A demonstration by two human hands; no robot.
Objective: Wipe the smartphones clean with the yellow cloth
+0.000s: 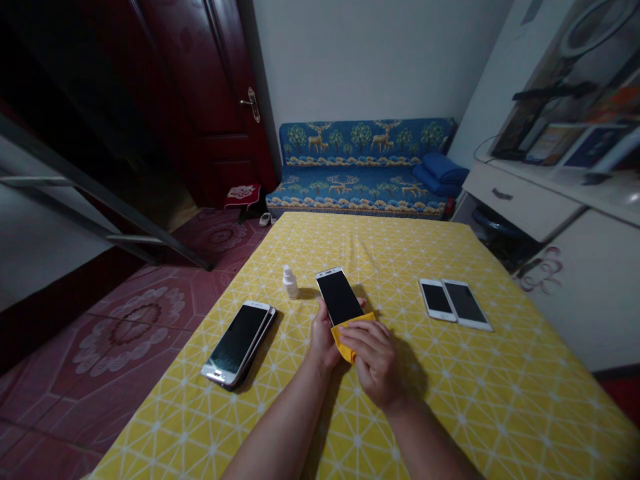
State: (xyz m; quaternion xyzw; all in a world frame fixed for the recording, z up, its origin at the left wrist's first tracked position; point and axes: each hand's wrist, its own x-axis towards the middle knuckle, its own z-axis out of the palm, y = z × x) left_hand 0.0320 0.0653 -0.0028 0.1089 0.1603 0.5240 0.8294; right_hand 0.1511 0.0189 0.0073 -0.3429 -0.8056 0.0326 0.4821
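A white smartphone (340,293) with a dark screen is held tilted above the table by my left hand (324,337), whose fingers wrap round it from below. My right hand (369,350) presses a folded yellow cloth (346,339) against the lower end of the screen, covering that part. To the left lies a stack of phones, a white-framed one (239,341) on top of a darker one. A small white spray bottle (290,283) stands upright just left of the held phone. Two more white phones, a smaller one (438,299) and a larger one (468,304), lie side by side on the right.
A yellow patterned cloth (400,250) covers the table. Beyond its far edge stands a blue sofa (340,183) with deer patterns. A white cabinet (575,267) flanks the right side. Metal ladder-like rails (115,207) and a dark red door (210,87) are on the left.
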